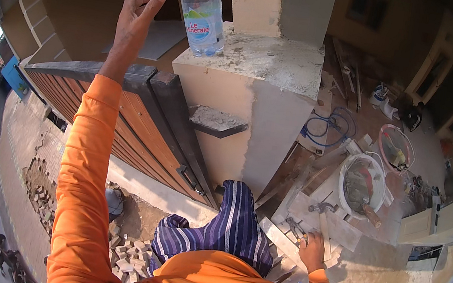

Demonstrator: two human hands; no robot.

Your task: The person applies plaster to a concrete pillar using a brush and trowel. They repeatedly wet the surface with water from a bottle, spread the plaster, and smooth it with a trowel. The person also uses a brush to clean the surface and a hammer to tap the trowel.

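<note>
My left hand (138, 13) is raised beside a clear plastic water bottle (201, 22), not touching it, with its fingers apart and slightly bent. The bottle stands upright on a plaster-stained ledge (261, 59) of the pillar. Low on the right, my right hand (311, 247) is closed on what looks like a small hand tool, perhaps pliers (295, 227), over some pale boards. A hammer (321, 208) lies just above that hand, near a white bucket (351, 181) with grey mortar and a wooden-handled tool in it.
A wooden-slat gate (139, 146) with a dark frame adjoins the pillar (212, 157), which has a dark bracket (218, 121). A blue hose (330, 127) and a second bucket (397, 145) lie right. Loose paving blocks (126, 258) are below left.
</note>
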